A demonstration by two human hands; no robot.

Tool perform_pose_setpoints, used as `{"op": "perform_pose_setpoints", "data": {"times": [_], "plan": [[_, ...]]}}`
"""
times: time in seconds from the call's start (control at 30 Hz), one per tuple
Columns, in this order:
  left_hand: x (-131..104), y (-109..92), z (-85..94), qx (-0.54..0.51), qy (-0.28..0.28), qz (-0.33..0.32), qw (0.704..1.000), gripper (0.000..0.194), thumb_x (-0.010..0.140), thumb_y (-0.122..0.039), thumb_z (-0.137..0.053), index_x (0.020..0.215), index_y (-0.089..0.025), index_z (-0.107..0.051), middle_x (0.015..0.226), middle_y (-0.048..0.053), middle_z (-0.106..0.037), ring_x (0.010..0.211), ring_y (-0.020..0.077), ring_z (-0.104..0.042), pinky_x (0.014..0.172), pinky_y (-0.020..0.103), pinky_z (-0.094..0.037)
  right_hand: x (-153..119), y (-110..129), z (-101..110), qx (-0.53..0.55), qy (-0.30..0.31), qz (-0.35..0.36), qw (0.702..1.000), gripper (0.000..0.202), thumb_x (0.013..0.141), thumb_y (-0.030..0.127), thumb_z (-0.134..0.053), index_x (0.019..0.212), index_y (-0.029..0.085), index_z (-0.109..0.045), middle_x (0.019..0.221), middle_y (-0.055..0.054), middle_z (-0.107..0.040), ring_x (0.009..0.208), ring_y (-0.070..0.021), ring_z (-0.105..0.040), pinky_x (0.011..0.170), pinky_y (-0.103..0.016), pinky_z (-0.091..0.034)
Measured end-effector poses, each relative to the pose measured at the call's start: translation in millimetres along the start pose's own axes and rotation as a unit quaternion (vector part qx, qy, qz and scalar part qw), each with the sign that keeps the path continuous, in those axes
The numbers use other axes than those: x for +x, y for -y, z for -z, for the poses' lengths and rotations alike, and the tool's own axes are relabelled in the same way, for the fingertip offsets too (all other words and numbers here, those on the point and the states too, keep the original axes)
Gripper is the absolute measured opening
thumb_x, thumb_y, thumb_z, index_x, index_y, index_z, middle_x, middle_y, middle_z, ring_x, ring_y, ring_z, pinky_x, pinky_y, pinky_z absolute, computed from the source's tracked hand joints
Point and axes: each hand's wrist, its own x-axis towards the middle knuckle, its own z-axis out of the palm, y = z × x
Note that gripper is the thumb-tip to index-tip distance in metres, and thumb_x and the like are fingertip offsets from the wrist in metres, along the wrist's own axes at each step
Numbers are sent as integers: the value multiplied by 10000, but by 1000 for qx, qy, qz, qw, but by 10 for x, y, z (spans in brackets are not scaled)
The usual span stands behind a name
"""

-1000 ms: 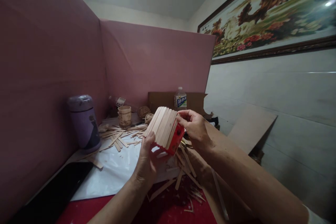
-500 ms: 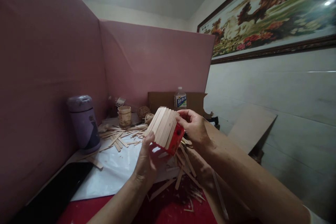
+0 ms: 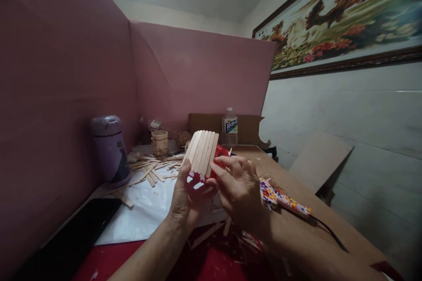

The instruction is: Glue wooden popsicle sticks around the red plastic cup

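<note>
A red container (image 3: pixel 221 153) is covered along one side by a row of pale wooden sticks (image 3: pixel 201 151) standing edge to edge. My left hand (image 3: pixel 184 197) holds it from the left, the thumb lying on the lower left stick and the other fingers under the container. At the right, my right hand (image 3: pixel 235 184) has its thumb and forefinger at the lower end of the rightmost stick, against the red surface. The container is tilted, with its sticks facing me.
Loose sticks (image 3: pixel 150 174) lie on a white sheet (image 3: pixel 141 215). Around them are a purple flask (image 3: pixel 112 151), a stick-covered cup (image 3: pixel 160 143), a clear bottle (image 3: pixel 230 127), a black phone-like slab (image 3: pixel 75 232) and a flower-patterned tool (image 3: pixel 286 202) with a cord.
My right hand has moved down from the upper right corner to the lower end of the sticks. The container has turned more upright, and the flower-patterned tool has come into view.
</note>
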Motion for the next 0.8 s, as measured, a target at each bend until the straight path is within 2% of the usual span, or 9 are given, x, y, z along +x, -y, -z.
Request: {"op": "perform_pose_setpoints", "data": {"times": [0.13,0.47,0.57,0.63,0.7,0.8], "plan": [[-10,3,-5,-9,-8,0,1000,312,775,-395,-661,989,-168,-639,624,20,-598,537,159,-579,560,320,-544,12,12,-31,-7,-11,0,1000,160,870,219,-591,985,164,-688,1031,-101,-702,933,-277,-551,779,-432,-420],[-32,-2,-19,8,-16,-31,999,333,769,-402,-659,991,-154,-648,801,64,-661,629,161,-622,563,282,-549,-1,79,-73,-7,-35,6,999,138,864,206,-608,989,181,-663,997,-70,-710,943,-263,-547,804,-411,-400],[-49,-26,-34,22,0,-47,999,357,775,-402,-644,1030,-152,-633,856,77,-664,691,189,-641,602,324,-565,41,29,-48,24,-41,-10,999,172,879,242,-593,1031,174,-639,1035,-92,-687,963,-263,-555,832,-414,-407],[-48,-45,-36,30,25,-56,998,377,773,-406,-641,1059,-162,-618,886,83,-663,758,225,-654,661,385,-573,106,-52,-16,38,-48,-54,997,217,911,254,-534,1091,160,-611,1080,-119,-655,995,-266,-546,866,-429,-406],[-33,-59,-27,31,46,-59,997,387,766,-404,-643,1074,-171,-606,905,85,-657,811,252,-656,720,441,-566,197,-160,23,53,-19,-103,993,247,931,253,-479,1130,153,-587,1112,-132,-632,1029,-274,-528,890,-450,-399],[-3,-70,-5,29,71,-54,996,411,758,-408,-646,1090,-173,-593,972,98,-647,858,265,-647,779,478,-545,334,-318,85,136,83,-147,976,189,906,235,-509,1050,171,-612,1055,-106,-641,1025,-270,-530,881,-445,-412]]}}
